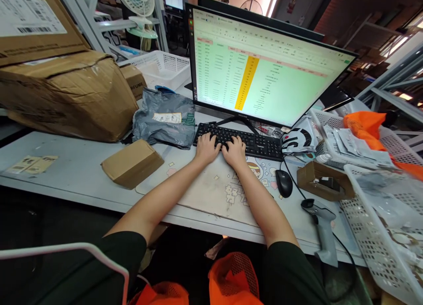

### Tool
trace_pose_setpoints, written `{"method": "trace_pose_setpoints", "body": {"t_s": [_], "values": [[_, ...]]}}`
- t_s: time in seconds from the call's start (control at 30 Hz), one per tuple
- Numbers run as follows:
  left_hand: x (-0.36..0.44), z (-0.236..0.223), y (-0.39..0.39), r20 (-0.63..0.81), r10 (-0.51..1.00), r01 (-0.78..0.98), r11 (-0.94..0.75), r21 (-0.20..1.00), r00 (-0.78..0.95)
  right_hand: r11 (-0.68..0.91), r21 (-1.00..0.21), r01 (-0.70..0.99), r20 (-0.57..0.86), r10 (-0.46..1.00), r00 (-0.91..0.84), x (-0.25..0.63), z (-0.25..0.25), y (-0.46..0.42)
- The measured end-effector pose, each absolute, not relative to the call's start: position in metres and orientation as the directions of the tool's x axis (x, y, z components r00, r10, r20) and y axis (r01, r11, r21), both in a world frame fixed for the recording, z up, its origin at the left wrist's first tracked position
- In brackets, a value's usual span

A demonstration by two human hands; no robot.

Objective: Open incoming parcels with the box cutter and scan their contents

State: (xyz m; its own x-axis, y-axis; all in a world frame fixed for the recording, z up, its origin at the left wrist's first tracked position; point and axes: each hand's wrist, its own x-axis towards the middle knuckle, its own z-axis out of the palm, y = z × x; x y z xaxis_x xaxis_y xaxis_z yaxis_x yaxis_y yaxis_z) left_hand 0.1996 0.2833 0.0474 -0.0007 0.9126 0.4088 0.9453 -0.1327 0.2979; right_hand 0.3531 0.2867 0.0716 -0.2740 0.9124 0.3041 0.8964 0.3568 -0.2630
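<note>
At the middle of the desk, a black keyboard lies at the far side of a printed mat, just in front of the monitor, whose screen shows a table with one yellow column. The left hand rests palm down on the keyboard's left part, fingers loosely extended and slightly spread, grasping nothing. The right hand is beside it, nearer the keyboard's middle, likewise half open over the keys and grasping nothing; whether individual keys are pressed cannot be told. To the left are a gray bag, near the keyboard's end, and a small closed box; a large carton stands beyond. To the right are a mouse, an open box, a scanner lying near the desk's edge, and a white basket.
</note>
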Motion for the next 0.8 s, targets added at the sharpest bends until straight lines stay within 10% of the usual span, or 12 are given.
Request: {"method": "trace_pose_setpoints", "body": {"t_s": [0.8], "values": [[0.196, 0.036, 0.293, 0.463, 0.884, 0.918, -0.123, 0.376, -0.071, 0.207, -0.298, 0.932, 0.215, 0.966, -0.146, 0.361, 0.065, 0.298]]}}
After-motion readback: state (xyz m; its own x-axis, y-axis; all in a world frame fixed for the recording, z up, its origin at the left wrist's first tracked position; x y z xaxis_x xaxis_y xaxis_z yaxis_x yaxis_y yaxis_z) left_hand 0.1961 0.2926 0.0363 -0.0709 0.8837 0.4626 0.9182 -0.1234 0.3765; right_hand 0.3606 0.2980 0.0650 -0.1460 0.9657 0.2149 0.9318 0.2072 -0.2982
